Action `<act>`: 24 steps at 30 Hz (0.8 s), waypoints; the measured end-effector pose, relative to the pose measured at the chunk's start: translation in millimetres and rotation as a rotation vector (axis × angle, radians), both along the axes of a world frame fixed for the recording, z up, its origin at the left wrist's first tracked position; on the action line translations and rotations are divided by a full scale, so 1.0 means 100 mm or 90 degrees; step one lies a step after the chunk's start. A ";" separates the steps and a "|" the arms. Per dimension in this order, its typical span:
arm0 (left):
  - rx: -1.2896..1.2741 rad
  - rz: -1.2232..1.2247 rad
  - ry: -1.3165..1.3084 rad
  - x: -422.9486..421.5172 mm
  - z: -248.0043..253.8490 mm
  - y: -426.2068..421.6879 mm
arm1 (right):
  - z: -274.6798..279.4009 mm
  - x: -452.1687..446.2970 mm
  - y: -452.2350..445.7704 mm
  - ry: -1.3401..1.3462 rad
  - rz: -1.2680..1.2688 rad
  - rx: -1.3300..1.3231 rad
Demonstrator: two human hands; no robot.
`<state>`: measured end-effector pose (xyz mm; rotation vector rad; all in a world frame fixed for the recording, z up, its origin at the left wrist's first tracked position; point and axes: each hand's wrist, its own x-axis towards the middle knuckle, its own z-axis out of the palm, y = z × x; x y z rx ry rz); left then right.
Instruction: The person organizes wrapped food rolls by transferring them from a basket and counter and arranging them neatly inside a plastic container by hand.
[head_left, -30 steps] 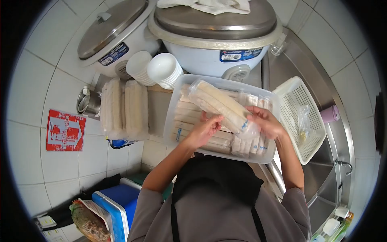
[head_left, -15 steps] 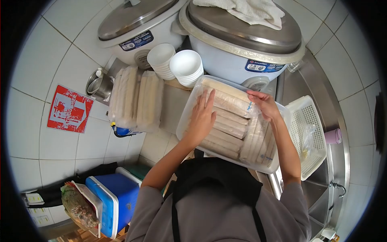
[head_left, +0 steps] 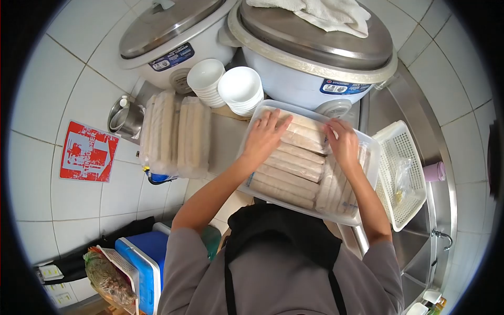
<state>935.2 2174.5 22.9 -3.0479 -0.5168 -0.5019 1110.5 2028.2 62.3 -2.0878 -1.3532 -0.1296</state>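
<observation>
A translucent plastic tub (head_left: 371,178) holds rows of long, pale beige rolls (head_left: 286,178) wrapped in clear plastic. My left hand (head_left: 266,137) lies on the left end of the uppermost pack of rolls (head_left: 302,130), fingers stretched out and slightly apart. At that pack's right end, my right hand (head_left: 343,143) has its fingers bent down onto the plastic wrap, partly hiding what they grip. Two more wrapped packs of similar rolls (head_left: 193,137) stand to the left of the tub, on the counter.
Two large rice cookers (head_left: 310,68) stand behind the tub, one with a white towel (head_left: 336,16) on its lid. Stacked white bowls (head_left: 240,86) sit before them. A white perforated basket (head_left: 401,173) is over the sink at right. A metal pot (head_left: 126,119) stands left.
The uppermost pack has settled flatter into the tub. My right hand has come down and left onto its end, while my left hand has shifted slightly up along it.
</observation>
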 end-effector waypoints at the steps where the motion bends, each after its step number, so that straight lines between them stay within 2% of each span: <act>1: 0.000 -0.002 0.010 0.01 0.00 0.02 | 0.04 -0.06 -0.03 -0.188 0.019 0.037; 4: -0.057 -0.013 0.018 0.03 -0.04 0.04 | -0.10 -0.13 -0.13 -0.150 0.241 -0.022; 9: -0.224 -0.076 -0.006 -0.09 0.01 0.13 | -0.10 -0.23 -0.08 -0.161 0.199 -0.068; 12: -0.149 -0.062 -0.170 -0.36 0.43 0.01 | 0.20 -0.53 0.14 -0.088 0.198 0.050; 13: -0.138 -0.017 -0.278 -0.52 0.49 0.06 | 0.27 -0.70 0.29 0.001 0.235 0.090; 14: -0.126 0.024 -0.382 -0.75 0.53 0.14 | 0.37 -0.91 0.46 0.220 0.269 0.038; 15: -0.157 0.131 -0.398 -0.98 0.53 0.22 | 0.44 -1.13 0.64 0.441 0.297 -0.015; 16: -0.187 0.238 -0.413 -1.20 0.49 0.31 | 0.35 -1.33 0.86 0.468 0.319 -0.025; 18: -0.152 0.433 -0.308 -1.57 0.22 0.56 | -0.02 -1.66 1.37 0.455 0.324 -0.100; 19: -0.187 0.473 -0.259 -1.64 0.09 0.65 | -0.23 -1.80 1.59 0.414 0.306 -0.164; 20: -0.221 0.513 -0.210 -1.69 -0.02 0.73 | -0.43 -1.94 1.76 0.548 0.249 -0.215; 21: -0.253 0.551 -0.164 -1.71 0.01 0.80 | -0.40 -2.05 1.87 0.678 0.192 -0.264; 24: -0.371 0.611 0.010 -1.70 0.01 0.87 | -0.38 -2.25 1.94 0.826 0.099 -0.330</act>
